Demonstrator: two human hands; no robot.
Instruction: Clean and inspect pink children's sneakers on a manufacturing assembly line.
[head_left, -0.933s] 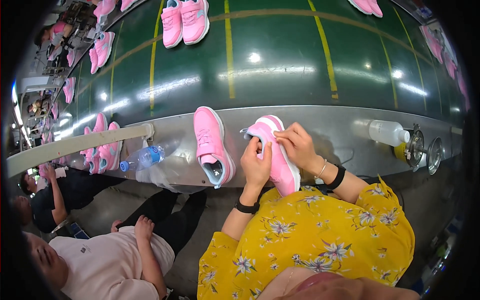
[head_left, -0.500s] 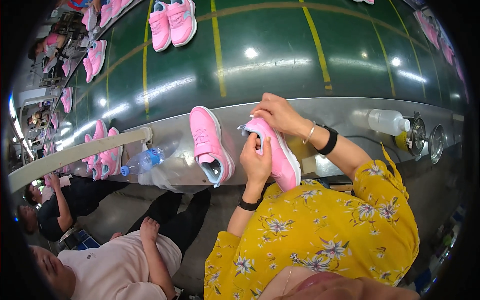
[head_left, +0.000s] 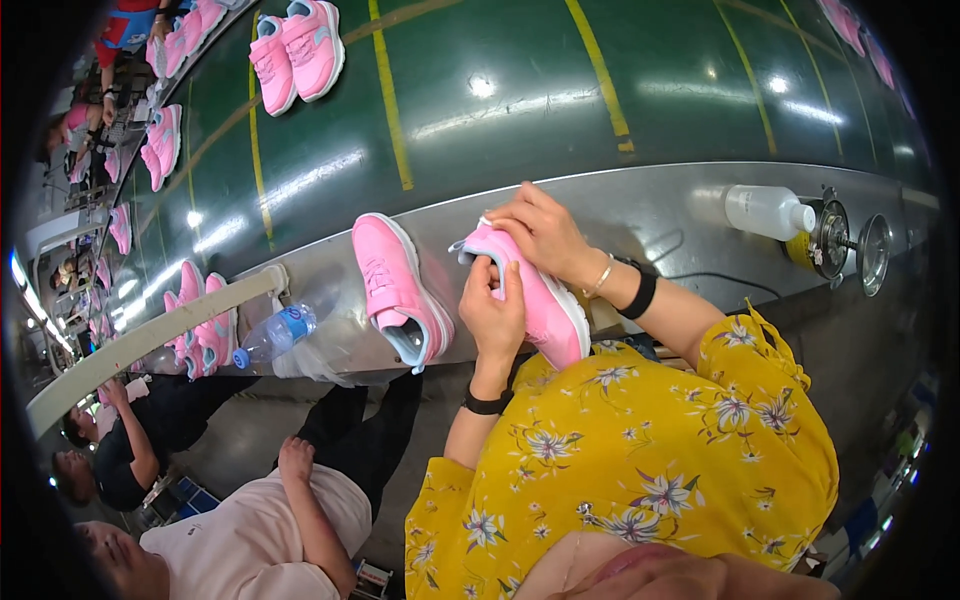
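A pink sneaker point(head_left: 555, 322) with a white sole and light blue lining is held in front of me, its toe toward my yellow blouse and its heel pointing away. My left hand point(head_left: 494, 318) grips the collar, with fingers reaching into the opening. My right hand point(head_left: 543, 235) is closed over the heel end and the sole-side edge, fingers bent around it. Whether a small item sits under those fingertips cannot be seen. Just left of my hands, a matching sneaker point(head_left: 388, 275) lies on the metal ledge point(head_left: 660, 215), its opening toward me.
Beyond the ledge runs a green belt point(head_left: 500, 60) with yellow lines, carrying a pair of pink sneakers point(head_left: 312, 50). On the ledge are a water bottle point(head_left: 275, 335), a white plastic bottle point(head_left: 765, 212) and a metal pot-like device point(head_left: 830, 240). A co-worker point(head_left: 255, 530) sits at left.
My right hand has shifted from a pinch near the heel's top to lie more over the heel and side. My left hand keeps its grip. The whole view has turned slightly.
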